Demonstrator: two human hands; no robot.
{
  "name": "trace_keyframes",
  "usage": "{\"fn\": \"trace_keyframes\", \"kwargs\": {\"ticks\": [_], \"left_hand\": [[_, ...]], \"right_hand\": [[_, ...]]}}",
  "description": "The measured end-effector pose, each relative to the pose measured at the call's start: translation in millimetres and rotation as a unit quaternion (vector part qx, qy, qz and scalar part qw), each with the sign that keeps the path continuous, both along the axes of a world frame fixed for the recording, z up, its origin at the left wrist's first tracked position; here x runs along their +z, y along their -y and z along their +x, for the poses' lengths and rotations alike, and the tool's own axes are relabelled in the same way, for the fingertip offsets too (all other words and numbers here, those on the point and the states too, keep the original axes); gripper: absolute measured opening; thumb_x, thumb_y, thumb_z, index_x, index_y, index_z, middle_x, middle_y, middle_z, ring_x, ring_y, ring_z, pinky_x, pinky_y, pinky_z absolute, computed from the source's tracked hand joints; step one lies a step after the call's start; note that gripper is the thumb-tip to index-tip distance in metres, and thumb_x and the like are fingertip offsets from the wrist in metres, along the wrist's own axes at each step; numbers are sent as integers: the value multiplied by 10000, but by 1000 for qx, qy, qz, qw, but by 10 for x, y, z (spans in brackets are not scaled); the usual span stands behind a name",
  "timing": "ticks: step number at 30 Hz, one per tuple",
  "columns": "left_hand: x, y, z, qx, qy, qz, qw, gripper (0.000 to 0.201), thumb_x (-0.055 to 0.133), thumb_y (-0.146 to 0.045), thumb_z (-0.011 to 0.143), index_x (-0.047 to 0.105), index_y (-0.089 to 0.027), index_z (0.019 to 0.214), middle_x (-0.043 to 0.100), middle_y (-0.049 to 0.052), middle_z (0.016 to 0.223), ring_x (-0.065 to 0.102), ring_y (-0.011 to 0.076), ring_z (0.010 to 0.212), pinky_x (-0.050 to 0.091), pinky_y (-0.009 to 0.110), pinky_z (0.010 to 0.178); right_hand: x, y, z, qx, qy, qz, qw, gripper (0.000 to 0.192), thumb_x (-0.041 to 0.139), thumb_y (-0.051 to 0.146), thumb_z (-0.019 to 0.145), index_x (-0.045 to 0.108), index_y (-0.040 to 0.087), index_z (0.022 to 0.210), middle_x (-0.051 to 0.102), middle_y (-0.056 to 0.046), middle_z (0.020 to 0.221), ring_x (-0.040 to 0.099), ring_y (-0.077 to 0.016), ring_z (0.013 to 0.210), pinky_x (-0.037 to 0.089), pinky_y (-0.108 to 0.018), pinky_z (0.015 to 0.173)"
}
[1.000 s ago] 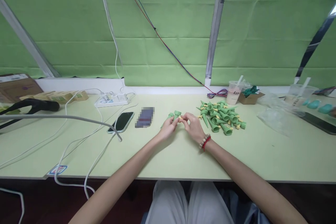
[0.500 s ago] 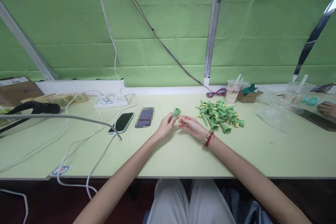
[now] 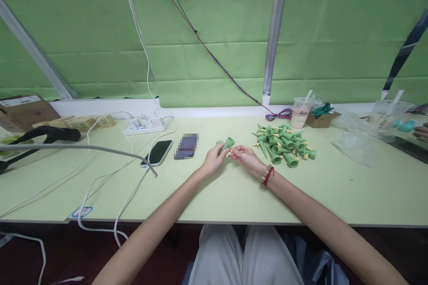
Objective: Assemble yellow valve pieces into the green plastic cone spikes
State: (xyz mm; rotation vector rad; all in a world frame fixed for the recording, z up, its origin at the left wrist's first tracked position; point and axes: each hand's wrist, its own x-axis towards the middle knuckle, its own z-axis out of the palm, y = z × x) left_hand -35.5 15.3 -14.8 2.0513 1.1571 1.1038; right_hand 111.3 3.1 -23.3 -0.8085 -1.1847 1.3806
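Note:
My left hand [image 3: 214,160] grips a green cone-shaped plastic piece [image 3: 227,144] just above the pale green table [image 3: 217,196], its wide mouth tilted up to the right. My right hand [image 3: 245,158], with a bead bracelet on the wrist, pinches a small yellow part at the side of that cone. Both hands meet at the table's middle. A pile of several like green cones with yellow bits [image 3: 284,144] lies just to the right of my right hand.
Two phones [image 3: 158,152] [image 3: 186,146] lie left of my hands, behind them a white power strip [image 3: 145,125] with cables trailing off the front edge. Drink cups [image 3: 300,112], a small box and clear bags [image 3: 356,142] stand at right. Another person's hand [image 3: 421,132] shows at the far right edge.
My hands stayed together on the cone, which turned slightly in my left fingers. The view shifted a little; the other person's hand moved further toward the right edge.

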Motion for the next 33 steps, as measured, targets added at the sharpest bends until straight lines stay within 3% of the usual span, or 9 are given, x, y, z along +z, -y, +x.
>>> {"fn": "trace_keyframes", "kwargs": {"ticks": [5, 10, 12, 17, 20, 23, 27, 33], "left_hand": [[20, 33, 34, 2, 15, -31, 999, 268, 454, -414, 795, 441, -180, 666, 361, -45, 575, 345, 95, 537, 254, 222, 506], [34, 24, 47, 3, 46, -56, 997, 321, 469, -458, 789, 435, -173, 645, 347, -52, 542, 324, 81, 490, 247, 225, 481], [48, 21, 38, -1, 55, -74, 996, 345, 472, -483, 784, 419, -176, 636, 319, -64, 506, 290, 68, 436, 225, 226, 447], [78, 23, 6, -37, 63, -128, 989, 376, 431, -549, 792, 416, -185, 698, 314, -82, 469, 274, 56, 324, 191, 228, 363], [57, 15, -1, -49, 76, -142, 986, 388, 392, -559, 808, 423, -183, 723, 342, -77, 478, 272, 56, 321, 197, 226, 359], [27, 3, 3, -43, 73, -104, 991, 361, 382, -518, 830, 482, -174, 782, 427, -50, 555, 365, 73, 415, 295, 221, 436], [21, 1, 3, -36, 51, -7, 998, 328, 386, -444, 848, 554, -163, 864, 555, 17, 798, 503, 125, 738, 391, 238, 682], [67, 41, -16, -3, 28, 9, 1000, 315, 407, -432, 837, 557, -175, 938, 584, 9, 799, 498, 117, 707, 381, 222, 656]], "right_hand": [[-6, 17, -24, -95, 115, 119, 982, 286, 619, 443, 687, 531, 172, 668, 597, -14, 624, 562, -126, 604, 453, -277, 640], [6, 70, -38, -197, 236, 260, 915, 190, 539, 356, 772, 513, 194, 676, 613, -24, 702, 575, -153, 683, 446, -298, 689], [5, 67, -42, -197, 238, 267, 913, 192, 552, 362, 768, 524, 195, 679, 627, -30, 725, 584, -157, 699, 452, -298, 700], [-12, 6, -61, -142, 94, 128, 977, 278, 613, 433, 715, 574, 173, 803, 656, -60, 788, 620, -153, 702, 496, -290, 686], [5, -1, -63, -75, 29, 19, 997, 284, 603, 438, 729, 599, 159, 777, 665, -61, 751, 627, -138, 665, 506, -281, 691], [46, 32, -58, -9, -11, -57, 998, 217, 610, 376, 752, 604, 160, 725, 672, -51, 704, 629, -119, 628, 506, -251, 680], [92, 77, -55, 26, -78, -109, 991, 123, 612, 264, 770, 617, 159, 707, 681, -39, 718, 640, -102, 670, 502, -218, 712], [103, 82, -34, 24, -91, -116, 989, 138, 705, 257, 669, 644, 152, 735, 685, -37, 752, 639, -108, 727, 485, -232, 794]]}}
